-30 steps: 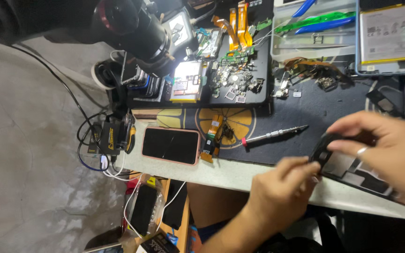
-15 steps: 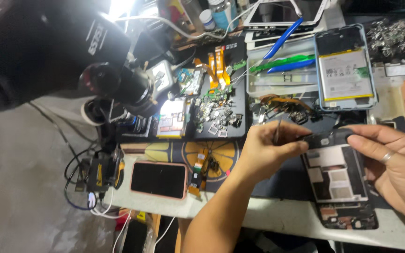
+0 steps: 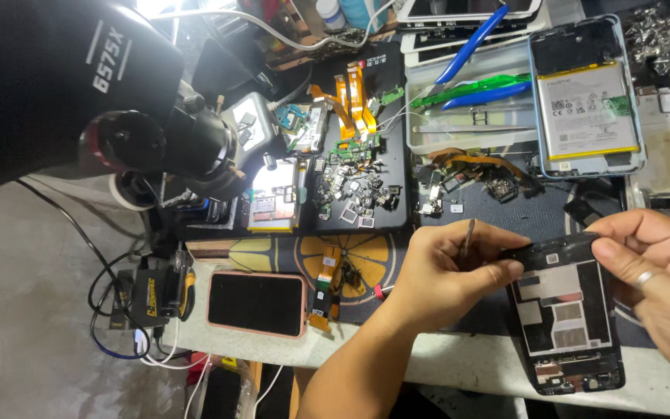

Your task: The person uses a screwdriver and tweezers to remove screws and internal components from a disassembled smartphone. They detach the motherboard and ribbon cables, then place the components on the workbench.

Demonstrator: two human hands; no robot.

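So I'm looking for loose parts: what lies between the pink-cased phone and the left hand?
In the head view, an orange flex cable strip and small dark parts lie between the pink-cased phone and the left hand.

bright overhead light, sharp, mild glare

The right hand (image 3: 661, 287) runs off the frame at three o'clock, so its wrist is unseen. The left hand (image 3: 447, 275) covers most of the thin tool (image 3: 467, 234), hiding its tip. The microscope (image 3: 63, 101) is cropped at ten o'clock. The loose parts on the black tray (image 3: 354, 186) are too small to tell apart.
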